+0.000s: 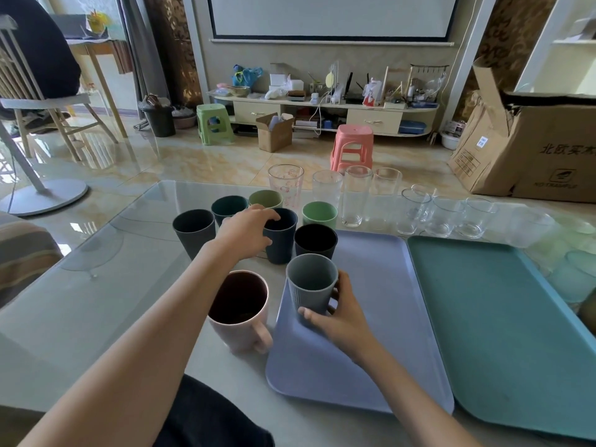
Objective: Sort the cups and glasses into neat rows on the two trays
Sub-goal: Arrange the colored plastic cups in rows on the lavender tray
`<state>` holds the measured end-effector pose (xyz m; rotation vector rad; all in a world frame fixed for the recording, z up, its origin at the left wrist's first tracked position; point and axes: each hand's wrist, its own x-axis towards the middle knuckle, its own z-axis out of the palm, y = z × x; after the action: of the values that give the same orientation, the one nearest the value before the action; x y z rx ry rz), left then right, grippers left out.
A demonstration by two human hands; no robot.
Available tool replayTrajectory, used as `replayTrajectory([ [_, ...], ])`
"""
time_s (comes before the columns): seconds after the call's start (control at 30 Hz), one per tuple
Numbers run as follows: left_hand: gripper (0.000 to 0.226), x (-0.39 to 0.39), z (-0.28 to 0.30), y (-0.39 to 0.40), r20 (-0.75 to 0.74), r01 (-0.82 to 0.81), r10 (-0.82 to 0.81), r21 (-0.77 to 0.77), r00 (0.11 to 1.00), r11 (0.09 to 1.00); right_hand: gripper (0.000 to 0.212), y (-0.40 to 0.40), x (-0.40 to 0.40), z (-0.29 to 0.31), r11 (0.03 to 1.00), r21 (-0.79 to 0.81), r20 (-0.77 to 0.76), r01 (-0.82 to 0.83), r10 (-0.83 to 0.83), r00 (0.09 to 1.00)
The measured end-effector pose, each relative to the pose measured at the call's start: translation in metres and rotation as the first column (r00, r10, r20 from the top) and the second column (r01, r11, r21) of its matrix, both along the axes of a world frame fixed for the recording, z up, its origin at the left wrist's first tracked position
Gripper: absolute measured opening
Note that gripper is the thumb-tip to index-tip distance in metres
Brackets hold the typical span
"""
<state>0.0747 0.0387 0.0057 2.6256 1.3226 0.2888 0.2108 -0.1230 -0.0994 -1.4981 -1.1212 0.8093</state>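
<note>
Now reaching left hand (245, 235) over navy cup (280, 237), fingers curling round rim.
Gripping grey cup (311, 283) upright in right hand (338, 314) on purple tray (387, 317).

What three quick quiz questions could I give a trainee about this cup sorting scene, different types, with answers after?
1. True or false: the teal tray already carries glasses.
2. Which cup does the right hand hold? A pink mug; B grey ribbed cup; C light green cup.
3. Fill in: the left hand has its fingers over the rim of the ___ cup.

Key
1. False; it is bare.
2. B, over the lavender tray.
3. Dark blue cup.
</note>
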Motion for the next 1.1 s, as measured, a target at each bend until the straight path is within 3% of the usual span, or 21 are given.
replayTrajectory([
  [0.23,0.053,0.008,-0.018,0.010,-0.124,-0.036,0.027,-0.068,0.992,0.997,0.070,0.000,0.001,-0.003,1.000,0.005,-0.006,-0.025,0.025,1.000],
  [0.43,0.009,0.009,-0.020,0.006,-0.014,-0.085,0.084,-0.039,0.996,0.996,0.073,0.003,-0.007,0.000,0.999,-0.002,0.018,-0.032,0.032,0.999],
  [0.73,0.011,0.002,-0.006,0.003,0.158,-0.074,0.069,0.024,0.985,0.997,0.072,0.000,-0.007,-0.001,1.000,0.018,0.040,-0.015,0.015,0.999],
  [1.1,0.010,-0.027,0.015,-0.019,0.235,-0.017,-0.020,0.154,0.972,0.988,0.088,-0.013,-0.002,0.011,0.997,-0.025,0.070,-0.079,0.081,0.994],
])
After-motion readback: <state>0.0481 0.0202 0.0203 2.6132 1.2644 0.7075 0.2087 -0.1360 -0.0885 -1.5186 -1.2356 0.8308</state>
